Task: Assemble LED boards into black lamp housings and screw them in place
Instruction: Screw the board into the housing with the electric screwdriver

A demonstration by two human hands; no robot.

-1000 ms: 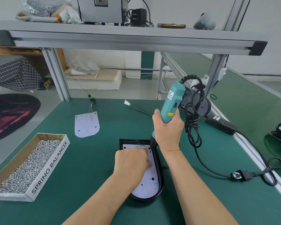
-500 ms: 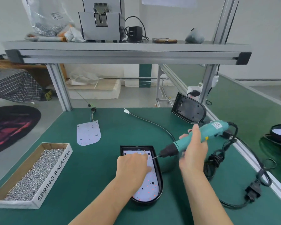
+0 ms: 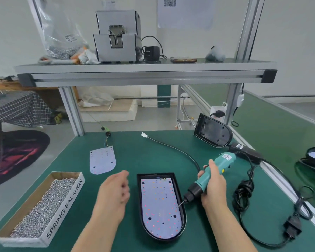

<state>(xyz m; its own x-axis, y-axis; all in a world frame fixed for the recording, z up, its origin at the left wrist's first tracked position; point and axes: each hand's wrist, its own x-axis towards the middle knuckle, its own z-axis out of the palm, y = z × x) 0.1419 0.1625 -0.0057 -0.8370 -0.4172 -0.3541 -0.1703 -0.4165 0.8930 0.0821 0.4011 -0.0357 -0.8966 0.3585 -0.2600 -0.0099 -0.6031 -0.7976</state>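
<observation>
Bare desk (image 3: 153,153) lies open between the screw box (image 3: 44,206) and the housing (image 3: 139,190), under the left hand (image 3: 115,191). A loose board (image 3: 102,161) lies farther back. Right of the housing, the driver (image 3: 213,173) and tangled cord (image 3: 244,190) crowd the way.

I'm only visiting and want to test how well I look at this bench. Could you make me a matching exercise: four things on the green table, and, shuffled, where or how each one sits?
Things:
1. teal screwdriver
2. loose LED board
3. box of screws
4. empty black housing

Places:
a. tilted up at the far right of the green table
b. gripped by the right hand
c. lying flat, coloured wires at its far end
d. at the near left corner

Pairs: 1-b, 2-c, 3-d, 4-a.
</observation>
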